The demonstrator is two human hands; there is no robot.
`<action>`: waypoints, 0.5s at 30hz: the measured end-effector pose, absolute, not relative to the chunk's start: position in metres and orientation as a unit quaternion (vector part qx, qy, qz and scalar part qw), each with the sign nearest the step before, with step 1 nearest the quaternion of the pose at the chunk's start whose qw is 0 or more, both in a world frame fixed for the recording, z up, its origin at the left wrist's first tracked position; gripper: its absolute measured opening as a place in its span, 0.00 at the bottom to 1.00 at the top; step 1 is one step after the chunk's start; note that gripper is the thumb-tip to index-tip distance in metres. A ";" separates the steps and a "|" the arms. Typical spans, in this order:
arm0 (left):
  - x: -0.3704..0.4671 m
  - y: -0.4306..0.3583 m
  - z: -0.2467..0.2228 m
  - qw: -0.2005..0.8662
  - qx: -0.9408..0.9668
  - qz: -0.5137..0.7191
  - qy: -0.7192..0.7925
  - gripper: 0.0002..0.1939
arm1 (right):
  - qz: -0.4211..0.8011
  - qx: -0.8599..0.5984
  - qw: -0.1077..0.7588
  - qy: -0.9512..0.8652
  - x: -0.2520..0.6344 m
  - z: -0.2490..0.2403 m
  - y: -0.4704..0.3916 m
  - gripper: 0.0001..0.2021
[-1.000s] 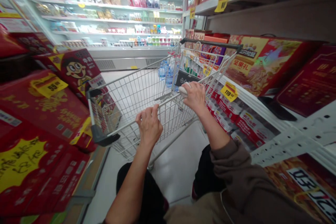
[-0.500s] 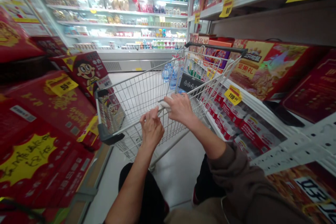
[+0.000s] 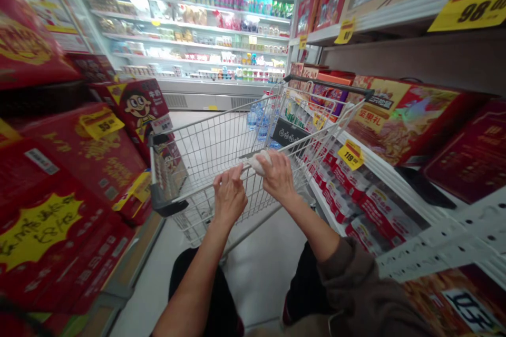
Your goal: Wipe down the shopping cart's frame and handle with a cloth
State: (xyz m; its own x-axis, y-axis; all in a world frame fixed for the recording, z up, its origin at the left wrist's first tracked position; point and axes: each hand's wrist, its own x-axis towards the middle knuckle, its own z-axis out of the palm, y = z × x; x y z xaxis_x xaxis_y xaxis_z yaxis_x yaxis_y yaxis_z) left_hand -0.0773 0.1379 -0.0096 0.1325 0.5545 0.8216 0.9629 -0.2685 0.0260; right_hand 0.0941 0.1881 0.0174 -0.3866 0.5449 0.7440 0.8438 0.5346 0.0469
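A wire shopping cart [image 3: 253,195] stands turned sideways in front of me, its near long rim running between my hands. My left hand [image 3: 230,195] is closed over this rim, left of centre. Just to its right, my right hand [image 3: 279,176] presses a crumpled whitish cloth [image 3: 259,162] against the rim, fingers bent around it. Part of the cloth is hidden under the fingers. Dark grey plastic covers the cart's left end corner [image 3: 169,206], and a dark bar [image 3: 328,86] crosses its far right end. Through the wires I see the floor.
Red gift boxes [image 3: 75,152] are stacked close on the left. On the right, a white shelf [image 3: 379,174] holds boxes above packs of red-labelled bottles [image 3: 343,179]. Large water bottles [image 3: 261,121] stand beyond the cart. A lit refrigerated display [image 3: 190,52] spans the back.
My right hand has slid a little to the right along the rim with the cloth, widening the gap to my left hand. The left hand keeps its place on the cart; the view has shifted slightly.
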 end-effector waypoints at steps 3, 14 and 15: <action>-0.077 0.137 -0.008 0.273 -0.699 -0.375 -0.544 0.30 | -0.209 -0.476 0.383 -0.764 0.124 0.016 0.213 0.27; -0.057 0.138 -0.007 0.258 -0.677 -0.405 -0.558 0.33 | -0.162 -0.474 0.374 -0.780 0.070 0.040 0.181 0.16; -0.059 0.135 -0.004 0.247 -0.681 -0.403 -0.559 0.33 | -0.155 -0.451 0.369 -0.798 0.067 0.041 0.179 0.16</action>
State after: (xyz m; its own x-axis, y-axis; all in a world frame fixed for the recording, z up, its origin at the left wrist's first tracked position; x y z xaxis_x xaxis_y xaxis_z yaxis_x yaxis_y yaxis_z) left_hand -0.0588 0.1352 -0.0043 0.0501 0.5633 0.8247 0.9610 -0.2522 0.1138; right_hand 0.0669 0.1787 0.0411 -0.3208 0.6051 0.7287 0.8345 0.5445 -0.0848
